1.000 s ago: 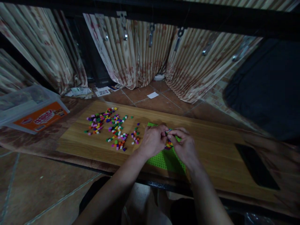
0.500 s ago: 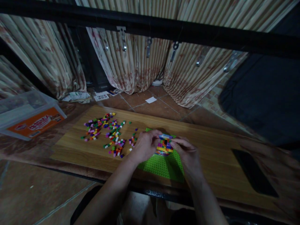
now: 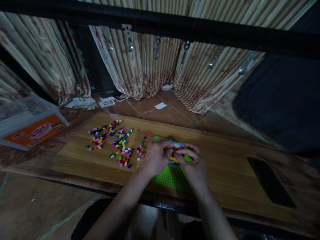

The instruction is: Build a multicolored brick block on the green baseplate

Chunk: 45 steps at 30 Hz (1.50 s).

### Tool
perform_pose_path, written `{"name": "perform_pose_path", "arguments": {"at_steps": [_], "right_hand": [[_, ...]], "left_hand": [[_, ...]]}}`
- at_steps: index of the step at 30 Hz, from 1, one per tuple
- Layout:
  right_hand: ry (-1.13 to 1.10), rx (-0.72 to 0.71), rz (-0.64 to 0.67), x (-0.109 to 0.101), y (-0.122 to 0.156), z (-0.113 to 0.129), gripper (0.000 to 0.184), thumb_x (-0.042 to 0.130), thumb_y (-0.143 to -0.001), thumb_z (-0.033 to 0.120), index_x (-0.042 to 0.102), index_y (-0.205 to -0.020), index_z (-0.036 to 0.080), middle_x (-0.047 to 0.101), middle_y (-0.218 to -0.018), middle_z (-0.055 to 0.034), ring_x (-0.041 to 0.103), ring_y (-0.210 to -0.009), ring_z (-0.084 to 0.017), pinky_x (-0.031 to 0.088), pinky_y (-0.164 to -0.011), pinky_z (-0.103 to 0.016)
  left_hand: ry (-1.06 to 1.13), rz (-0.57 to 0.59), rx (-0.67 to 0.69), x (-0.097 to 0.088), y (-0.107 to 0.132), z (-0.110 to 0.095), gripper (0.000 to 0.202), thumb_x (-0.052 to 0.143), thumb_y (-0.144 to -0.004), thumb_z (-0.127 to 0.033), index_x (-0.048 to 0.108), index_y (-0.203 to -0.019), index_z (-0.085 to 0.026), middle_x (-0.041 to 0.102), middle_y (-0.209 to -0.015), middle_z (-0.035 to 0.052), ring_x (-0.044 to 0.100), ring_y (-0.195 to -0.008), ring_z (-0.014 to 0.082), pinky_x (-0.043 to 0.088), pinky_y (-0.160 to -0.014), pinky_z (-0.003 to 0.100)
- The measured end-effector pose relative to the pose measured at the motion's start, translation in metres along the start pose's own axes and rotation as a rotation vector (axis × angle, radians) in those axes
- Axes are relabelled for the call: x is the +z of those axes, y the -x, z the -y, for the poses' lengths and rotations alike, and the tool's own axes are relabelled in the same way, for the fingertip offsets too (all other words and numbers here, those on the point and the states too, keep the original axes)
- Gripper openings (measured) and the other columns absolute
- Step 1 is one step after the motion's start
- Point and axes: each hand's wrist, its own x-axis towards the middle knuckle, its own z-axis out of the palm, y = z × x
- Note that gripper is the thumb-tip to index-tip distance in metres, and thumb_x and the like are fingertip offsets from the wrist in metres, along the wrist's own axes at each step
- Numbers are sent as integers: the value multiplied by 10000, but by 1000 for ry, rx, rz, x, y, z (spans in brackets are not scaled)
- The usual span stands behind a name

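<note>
A small multicoloured toy-brick structure [image 3: 174, 159] stands on the green studded baseplate [image 3: 167, 177], partly covered by my fingers. From the left, my left hand [image 3: 158, 156] closes its fingers on the structure's side. Opposite it, my right hand [image 3: 193, 163] reaches over the structure, with thumb and fingertips closed at its top and right side. Whether a loose brick sits between the right fingertips is hidden. Loose bricks [image 3: 123, 144] in many colours lie scattered on the wooden board, left of my left hand.
The wooden board [image 3: 225, 166] lies on a cloth-covered table. A dark flat phone-like slab [image 3: 271, 182] rests at its right end. At the left stands a clear plastic box [image 3: 35, 130] with an orange label. Striped curtains [image 3: 150, 66] hang behind, below a dark bar [image 3: 160, 21].
My right hand has shifted left and its fingers have come in over the structure, covering more of it. My left hand stays at the structure's left side.
</note>
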Motion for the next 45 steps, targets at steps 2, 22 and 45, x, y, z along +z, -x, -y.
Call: {"name": "perform_pose_path", "arguments": {"at_steps": [2, 22, 45], "right_hand": [[-140, 131, -16, 5, 1, 0, 57, 732, -621, 286, 727, -663, 248, 603, -967, -31, 558, -975, -220, 426, -859, -376], [-588, 346, -148, 21, 7, 2, 198, 777, -521, 206, 651, -674, 206, 626, -795, 35, 561, -726, -131, 437, -677, -277], [-426, 77, -413, 4, -3, -8, 99, 745, -647, 228, 695, -727, 198, 681, -889, -19, 627, -892, -177, 462, -838, -355]], "left_hand": [[-19, 2, -8, 1, 0, -1, 187, 557, -803, -137, 703, -907, -191, 696, -881, 26, 628, -843, 163, 478, -766, 273], [-99, -148, -102, -51, 9, 48, 183, 525, -821, -185, 700, -870, -162, 714, -838, 39, 640, -768, 151, 479, -727, 245], [-498, 64, -227, -56, 34, 60, 112, 568, -768, -177, 673, -732, -189, 686, -742, 58, 624, -716, 179, 434, -673, 261]]}}
